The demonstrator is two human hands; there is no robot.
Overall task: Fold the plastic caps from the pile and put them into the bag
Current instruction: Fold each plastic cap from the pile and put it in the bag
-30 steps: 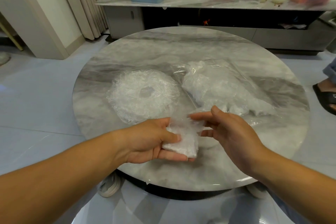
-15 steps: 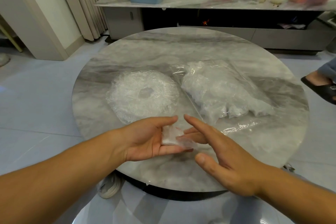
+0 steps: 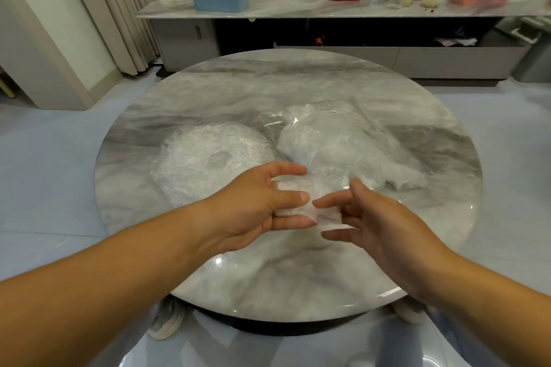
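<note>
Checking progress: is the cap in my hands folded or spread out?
Folded: the cap is a small compact wad pinched in the left hand.

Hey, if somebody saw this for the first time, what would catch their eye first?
First the two hands at the centre: the left hand holds a small folded cap, and the straight fingers of the right hand touch its other end. Behind them on the round marble table lie a ring-shaped pile of clear caps on the left and a stuffed clear bag on the right.
</note>
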